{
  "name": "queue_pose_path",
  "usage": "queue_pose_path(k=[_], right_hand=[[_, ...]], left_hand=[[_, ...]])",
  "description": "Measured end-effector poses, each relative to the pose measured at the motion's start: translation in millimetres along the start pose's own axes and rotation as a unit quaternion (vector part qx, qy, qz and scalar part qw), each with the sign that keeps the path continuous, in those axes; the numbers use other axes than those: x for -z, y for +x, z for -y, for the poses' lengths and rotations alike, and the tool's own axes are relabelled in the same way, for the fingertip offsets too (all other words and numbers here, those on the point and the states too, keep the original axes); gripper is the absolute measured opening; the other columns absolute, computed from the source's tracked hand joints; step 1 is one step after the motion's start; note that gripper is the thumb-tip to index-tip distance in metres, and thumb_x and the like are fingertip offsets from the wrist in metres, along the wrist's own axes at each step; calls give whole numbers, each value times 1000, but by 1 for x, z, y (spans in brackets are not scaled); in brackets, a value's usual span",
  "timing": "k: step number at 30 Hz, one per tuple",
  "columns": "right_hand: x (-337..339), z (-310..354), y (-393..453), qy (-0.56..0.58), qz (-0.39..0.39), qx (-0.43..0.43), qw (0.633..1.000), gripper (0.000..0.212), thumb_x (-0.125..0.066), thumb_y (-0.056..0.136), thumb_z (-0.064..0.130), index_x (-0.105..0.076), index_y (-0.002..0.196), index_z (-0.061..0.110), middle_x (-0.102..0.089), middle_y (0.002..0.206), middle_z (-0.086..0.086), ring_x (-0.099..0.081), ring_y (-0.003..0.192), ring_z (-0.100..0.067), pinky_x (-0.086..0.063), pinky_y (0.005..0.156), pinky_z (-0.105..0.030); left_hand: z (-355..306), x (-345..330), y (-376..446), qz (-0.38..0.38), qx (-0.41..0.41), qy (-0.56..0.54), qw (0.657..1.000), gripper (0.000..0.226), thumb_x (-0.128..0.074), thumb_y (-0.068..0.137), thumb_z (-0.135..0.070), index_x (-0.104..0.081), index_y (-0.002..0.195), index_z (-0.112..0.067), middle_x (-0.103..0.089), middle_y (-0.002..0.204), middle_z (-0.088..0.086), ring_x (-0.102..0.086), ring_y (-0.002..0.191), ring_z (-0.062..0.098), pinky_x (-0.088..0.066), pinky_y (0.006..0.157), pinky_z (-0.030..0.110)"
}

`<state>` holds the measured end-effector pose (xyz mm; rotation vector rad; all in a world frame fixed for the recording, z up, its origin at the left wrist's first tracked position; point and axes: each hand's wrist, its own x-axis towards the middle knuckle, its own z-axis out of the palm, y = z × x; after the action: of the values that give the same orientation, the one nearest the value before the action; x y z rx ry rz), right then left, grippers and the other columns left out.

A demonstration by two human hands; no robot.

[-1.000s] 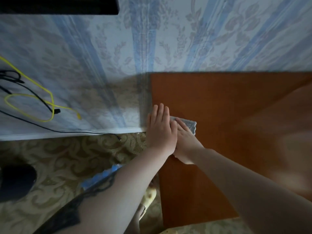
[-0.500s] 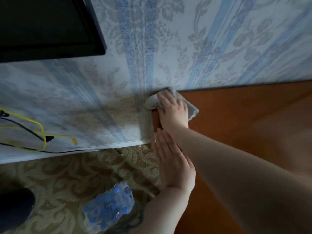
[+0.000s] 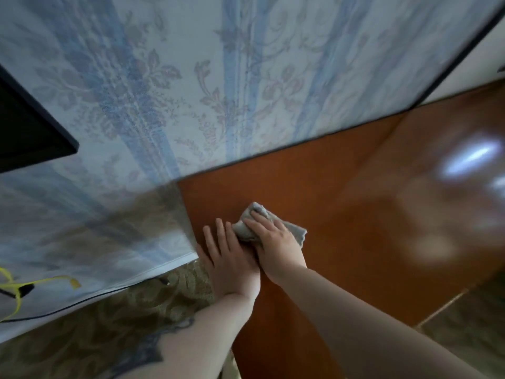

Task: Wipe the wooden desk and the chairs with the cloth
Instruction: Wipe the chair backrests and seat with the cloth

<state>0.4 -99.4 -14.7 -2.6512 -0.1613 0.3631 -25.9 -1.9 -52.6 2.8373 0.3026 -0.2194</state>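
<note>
Right hand presses flat fingers on the cloth, mid-frame. Left hand, fingers straight, rests by the desk edge; bare wood right.

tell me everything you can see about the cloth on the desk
The cloth is a small grey rag, soft and towel-like, bunched and creased rather than spread flat. It lies on the wooden desk near its left edge, short of the wall. The right hand presses on it with fairly straight fingers, covering its middle; its corners stick out beyond the fingers. The left hand lies flat beside it, fingertips at its edge.
</note>
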Motion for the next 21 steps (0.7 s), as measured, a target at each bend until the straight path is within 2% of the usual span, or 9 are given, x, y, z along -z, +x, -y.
queue_pose_path(k=[2,5,7,10,12,14,16,18,21], right_hand=[[18,2,-19,-66,60,-22,996,59,-47,99,13,-27,151,35,-19,160,13,-19,146,-20,-30,114,-38],[43,10,-43,-119,178,-90,973,61,-53,94,5,-32,148,23,-31,153,-2,-38,134,-30,-45,101,-44],[67,13,-60,-115,217,-138,960,56,-54,92,3,-39,144,17,-45,141,-9,-49,123,-34,-50,95,-46],[112,14,-88,-104,203,-173,958,53,-54,92,-3,-40,139,17,-53,130,-15,-58,114,-35,-54,90,-44],[151,12,-109,-116,177,-172,962,48,-54,94,0,-43,138,16,-54,131,-13,-59,114,-33,-54,91,-41],[186,11,-127,-136,148,-175,964,45,-52,96,2,-44,139,14,-53,134,-10,-59,117,-30,-53,91,-38],[218,8,-146,-147,108,-182,966,40,-52,96,3,-50,135,12,-58,126,-8,-62,111,-28,-53,74,-33],[241,5,-161,-150,66,-185,969,33,-53,93,2,-57,125,14,-62,107,-4,-65,96,-26,-48,57,-29],[271,-1,-181,-146,-1,-198,969,30,-56,89,2,-60,115,16,-65,107,-4,-65,92,-23,-50,64,-30]], left_hand=[[-3,6,-2,64,1,43,997,65,-25,97,-42,-10,154,-12,-2,161,9,4,147,31,3,116,54],[-1,24,3,176,-15,96,980,75,-22,98,-48,19,150,-11,27,156,9,23,143,32,8,116,54],[-2,51,13,274,-33,112,954,78,-27,99,-48,21,149,-13,31,154,9,23,143,33,6,117,51],[-14,102,30,343,-99,181,916,62,-25,100,-36,-1,154,-19,17,160,7,14,146,34,6,117,51],[-42,136,27,325,-136,201,914,56,-22,100,-30,-11,154,-21,6,161,6,9,146,35,5,117,52],[-77,162,16,278,-159,177,931,56,-27,98,-29,-19,153,-20,-7,161,7,1,147,33,2,118,49],[-111,186,0,217,-199,149,944,54,-31,97,-34,-29,149,-23,-21,158,6,-10,146,31,-5,118,46],[-140,209,-16,164,-241,135,947,50,-34,96,-40,-37,145,-28,-30,155,4,-21,143,30,-13,117,40],[-177,242,-44,108,-298,115,941,47,-36,98,-40,-40,142,-28,-36,150,4,-31,138,29,-21,111,35]])
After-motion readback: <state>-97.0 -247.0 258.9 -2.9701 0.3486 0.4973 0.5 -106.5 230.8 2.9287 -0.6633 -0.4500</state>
